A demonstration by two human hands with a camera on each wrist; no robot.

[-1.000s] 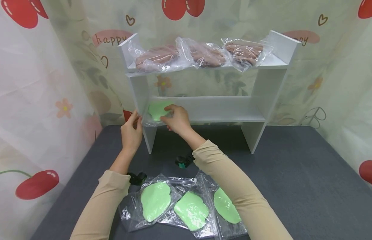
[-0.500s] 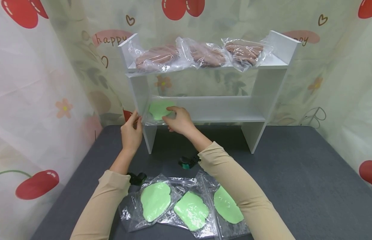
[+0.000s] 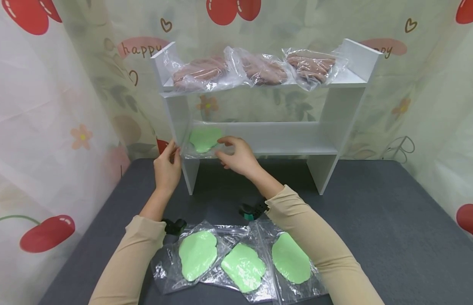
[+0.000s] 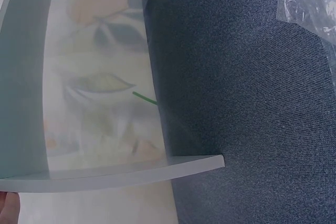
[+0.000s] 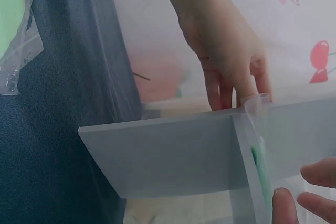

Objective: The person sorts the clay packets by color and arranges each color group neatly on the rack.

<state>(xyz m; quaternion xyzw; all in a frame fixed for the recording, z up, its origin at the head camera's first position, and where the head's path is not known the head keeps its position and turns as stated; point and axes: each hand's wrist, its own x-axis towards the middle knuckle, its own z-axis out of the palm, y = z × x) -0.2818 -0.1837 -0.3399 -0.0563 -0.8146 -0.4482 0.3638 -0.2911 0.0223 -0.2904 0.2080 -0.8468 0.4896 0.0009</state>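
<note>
Bagged green slab (image 3: 204,140) laid at left end of white rack's lower board (image 3: 286,140). Right hand (image 3: 240,156) held at its right edge, thumb and fingers parted, released. Rack's left side panel (image 3: 178,118) touched by left hand (image 3: 168,171); whether gripped cannot be told. Three more green slabs (image 3: 198,256) laid bagged on dark table (image 3: 396,237).

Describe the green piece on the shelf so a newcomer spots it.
On the dark table stands a white shelf unit. On its lower tier, at the left end beside the right hand, lies a flat green piece in a clear bag. It is the only green piece shelved; three others lie on the table.
</note>
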